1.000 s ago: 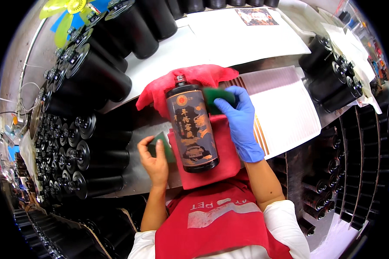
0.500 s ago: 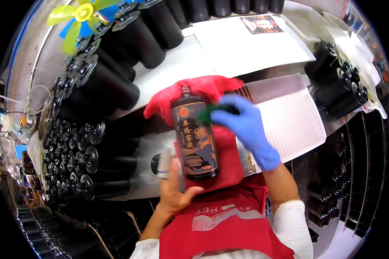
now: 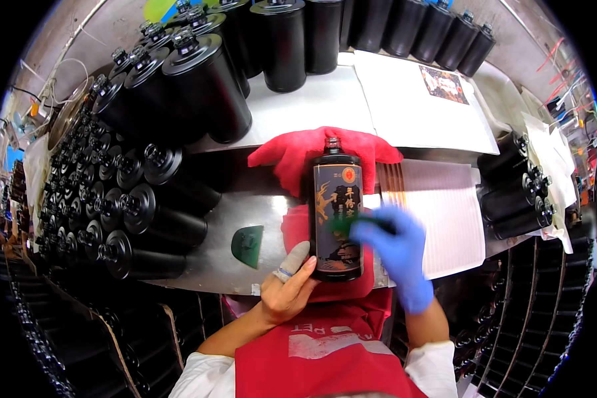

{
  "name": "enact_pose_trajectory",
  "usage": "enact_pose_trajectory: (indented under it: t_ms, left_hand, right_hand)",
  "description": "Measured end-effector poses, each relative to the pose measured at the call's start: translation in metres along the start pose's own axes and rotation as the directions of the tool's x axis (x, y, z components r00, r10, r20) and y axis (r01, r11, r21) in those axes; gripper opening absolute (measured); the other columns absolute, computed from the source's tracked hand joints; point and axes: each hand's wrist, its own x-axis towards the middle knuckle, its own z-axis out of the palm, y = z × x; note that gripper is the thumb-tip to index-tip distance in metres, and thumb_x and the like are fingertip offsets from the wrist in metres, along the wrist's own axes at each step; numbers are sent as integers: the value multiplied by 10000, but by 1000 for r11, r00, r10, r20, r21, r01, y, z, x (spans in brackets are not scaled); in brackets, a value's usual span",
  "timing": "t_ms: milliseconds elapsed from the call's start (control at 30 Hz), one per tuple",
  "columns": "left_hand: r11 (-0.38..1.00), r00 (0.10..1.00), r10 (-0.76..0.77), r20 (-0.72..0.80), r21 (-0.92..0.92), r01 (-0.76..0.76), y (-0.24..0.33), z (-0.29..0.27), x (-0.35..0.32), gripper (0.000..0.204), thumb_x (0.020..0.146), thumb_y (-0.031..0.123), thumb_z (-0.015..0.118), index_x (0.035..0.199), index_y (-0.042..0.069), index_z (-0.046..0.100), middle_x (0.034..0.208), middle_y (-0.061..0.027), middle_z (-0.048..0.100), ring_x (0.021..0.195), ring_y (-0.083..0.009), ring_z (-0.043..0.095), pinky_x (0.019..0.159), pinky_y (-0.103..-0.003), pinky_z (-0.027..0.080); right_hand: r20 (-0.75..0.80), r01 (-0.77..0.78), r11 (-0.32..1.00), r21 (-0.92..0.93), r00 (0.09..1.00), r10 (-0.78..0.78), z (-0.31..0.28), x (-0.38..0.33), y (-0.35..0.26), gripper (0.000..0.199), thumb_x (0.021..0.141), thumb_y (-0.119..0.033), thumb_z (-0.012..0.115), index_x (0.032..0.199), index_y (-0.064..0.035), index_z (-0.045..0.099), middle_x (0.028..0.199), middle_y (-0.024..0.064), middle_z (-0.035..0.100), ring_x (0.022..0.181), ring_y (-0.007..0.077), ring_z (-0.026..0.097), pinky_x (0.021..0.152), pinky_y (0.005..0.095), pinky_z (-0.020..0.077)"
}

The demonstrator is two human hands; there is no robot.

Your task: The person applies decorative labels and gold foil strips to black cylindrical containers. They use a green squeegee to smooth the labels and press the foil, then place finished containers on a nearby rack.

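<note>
Since a second ago the left hand [image 3: 286,286] has let go of the small green scraper [image 3: 247,245], which now lies alone on the metal counter [image 3: 212,262] at centre left, and has slid over to the base of the dark bottle [image 3: 337,213]. That bottle lies flat at the middle of the frame, neck pointing up-frame, cushioned on a red cloth [image 3: 292,156]. It looks like glazed ceramic or glass: heavy, rigid, slick and breakable, so it is best steadied around the wide body or at the base rather than by the thin neck. The left hand is half open, bandaged thumb and fingertips resting against the bottle's lower left edge. The right hand [image 3: 395,249], in a blue glove, is blurred, curled around a green pad [image 3: 343,224] pressed on the front label. Rows of black cylindrical canisters [image 3: 139,219] fill the left and upper frame.
</note>
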Motion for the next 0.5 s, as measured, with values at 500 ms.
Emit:
enact_pose_trajectory:
  t_ms: [500]
  left_hand:
    - [992, 982, 15, -187, -122, -38, -2, 6, -1, 596, 680, 115, 799, 1147, -18, 454, 1017, -174, 608, 925, -310, 637, 772, -344, 535]
  right_hand:
    - [-28, 609, 673, -420, 733, -680, 5, 43, -12, 287, 648, 103, 671, 897, -39, 647, 818, 102, 621, 765, 220, 607, 679, 307, 481]
